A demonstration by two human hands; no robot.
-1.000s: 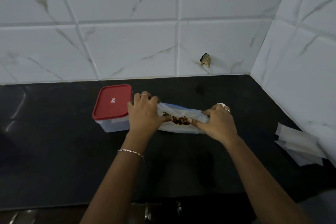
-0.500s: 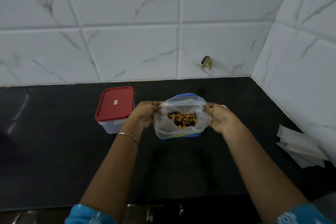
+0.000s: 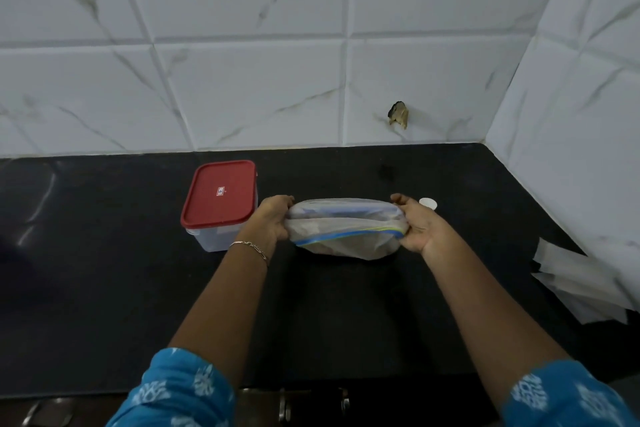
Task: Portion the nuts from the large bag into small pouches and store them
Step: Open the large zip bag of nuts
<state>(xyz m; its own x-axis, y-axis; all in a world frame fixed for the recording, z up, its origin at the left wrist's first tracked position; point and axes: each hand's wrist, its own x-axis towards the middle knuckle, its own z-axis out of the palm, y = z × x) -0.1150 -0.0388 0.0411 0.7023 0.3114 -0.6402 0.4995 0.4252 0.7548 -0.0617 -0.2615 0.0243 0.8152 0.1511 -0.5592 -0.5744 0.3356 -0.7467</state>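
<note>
A clear zip-top bag (image 3: 346, 229) with a blue and yellow seal strip sits in the middle of the black counter (image 3: 104, 288), held stretched between both hands. My left hand (image 3: 275, 218) grips its left end. My right hand (image 3: 417, 227) grips its right end. The mouth of the bag is pulled flat and the nuts show only as a brownish blur through the plastic. A stack of small white pouches (image 3: 581, 284) lies at the right edge of the counter.
A clear box with a red lid (image 3: 220, 198) stands just left of my left hand. A small white round cap (image 3: 428, 203) lies behind my right hand. Tiled walls close off the back and the right side.
The bag's mouth, held wide open with nuts visible half a second ago, is now pulled flat between my hands, which have moved farther apart.
</note>
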